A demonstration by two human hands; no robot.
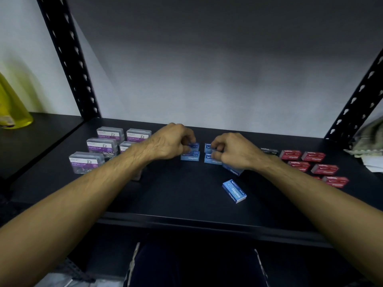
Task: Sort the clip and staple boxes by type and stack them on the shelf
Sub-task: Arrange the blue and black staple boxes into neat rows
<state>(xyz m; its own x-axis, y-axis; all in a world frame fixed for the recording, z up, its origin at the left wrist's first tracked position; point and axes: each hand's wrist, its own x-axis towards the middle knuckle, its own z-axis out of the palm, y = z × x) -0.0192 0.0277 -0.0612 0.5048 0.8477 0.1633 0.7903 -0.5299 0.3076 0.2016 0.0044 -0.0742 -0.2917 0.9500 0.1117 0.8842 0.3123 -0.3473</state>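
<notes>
On the black shelf [186,199], two short stacks of blue staple boxes stand at the middle back. My left hand [172,141] grips the top box of the left stack [191,155]. My right hand [234,151] grips the top box of the right stack [210,156]. Another blue staple box [234,172] lies half under my right wrist, and a loose one [234,190] lies nearer the front. Clear paper clip boxes [87,162] with purple labels sit at the left. Red staple boxes [324,169] lie at the right.
Black slotted uprights [68,59] frame the shelf left and right. A yellow bottle [12,108] stands on the neighbouring shelf at far left. A dark staple box [269,151] lies behind my right wrist. Cloth and paper [369,146] sit at the far right.
</notes>
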